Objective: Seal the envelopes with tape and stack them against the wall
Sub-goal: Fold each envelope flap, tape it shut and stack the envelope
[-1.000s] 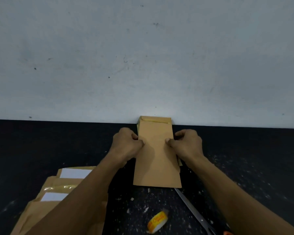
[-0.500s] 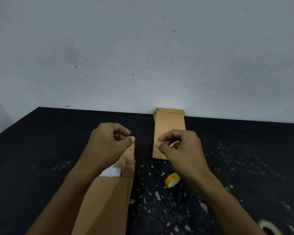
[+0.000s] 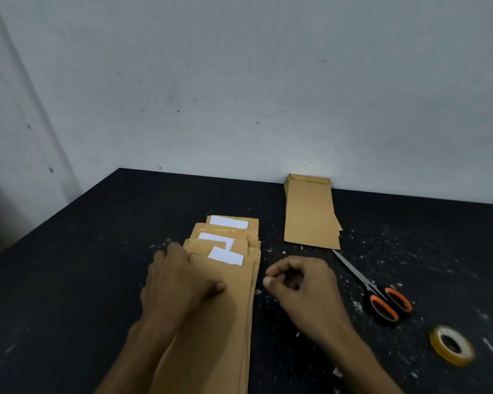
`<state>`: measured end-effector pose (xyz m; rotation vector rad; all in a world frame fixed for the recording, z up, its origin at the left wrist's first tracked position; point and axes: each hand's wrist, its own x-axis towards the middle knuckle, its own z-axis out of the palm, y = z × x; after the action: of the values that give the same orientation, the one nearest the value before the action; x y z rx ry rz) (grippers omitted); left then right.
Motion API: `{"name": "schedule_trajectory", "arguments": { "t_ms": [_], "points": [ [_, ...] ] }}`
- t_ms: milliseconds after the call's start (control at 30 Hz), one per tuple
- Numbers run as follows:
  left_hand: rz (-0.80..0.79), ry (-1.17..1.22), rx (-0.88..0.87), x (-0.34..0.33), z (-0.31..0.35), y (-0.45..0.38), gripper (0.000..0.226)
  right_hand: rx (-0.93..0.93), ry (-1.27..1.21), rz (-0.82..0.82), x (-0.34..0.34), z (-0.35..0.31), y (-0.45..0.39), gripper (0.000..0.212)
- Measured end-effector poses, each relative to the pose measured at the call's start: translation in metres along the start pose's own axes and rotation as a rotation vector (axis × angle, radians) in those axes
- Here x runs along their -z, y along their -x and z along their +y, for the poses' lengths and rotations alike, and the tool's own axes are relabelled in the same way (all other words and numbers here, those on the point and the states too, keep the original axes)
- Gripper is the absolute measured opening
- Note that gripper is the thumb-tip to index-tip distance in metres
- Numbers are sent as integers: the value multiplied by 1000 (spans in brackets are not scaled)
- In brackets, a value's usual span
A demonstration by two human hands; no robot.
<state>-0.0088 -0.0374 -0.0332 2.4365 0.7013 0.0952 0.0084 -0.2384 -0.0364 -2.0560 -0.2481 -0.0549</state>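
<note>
Lying fanned along the dark worktop, the unsealed envelopes with white slips showing at open mouths; resting apart, the sealed stack butting against the wall. Judging by look: thin brown paper, light, floppy, prone to sliding and creasing, best taken at a long edge near mid-length. Pressing flat on the top envelope, the left hand, fingers extended, thumb on paper; hovering just beside the pile, the right hand, fingers curled, holding nothing visible.
</note>
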Motion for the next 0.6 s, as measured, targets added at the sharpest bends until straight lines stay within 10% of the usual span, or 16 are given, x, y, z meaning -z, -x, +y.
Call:
{"name": "schedule_trajectory", "arguments": {
  "t_ms": [200,367,600],
  "points": [
    [158,372,-223,9,-5,7,23,32,-3,34,9,-13,9,15],
    [-44,671,-326,35,8,26,21,142,-21,78,28,-37,1,15],
    [-169,748,-487,61,31,51,27,157,-114,-262,67,-76,-2,23]
  ]
}}
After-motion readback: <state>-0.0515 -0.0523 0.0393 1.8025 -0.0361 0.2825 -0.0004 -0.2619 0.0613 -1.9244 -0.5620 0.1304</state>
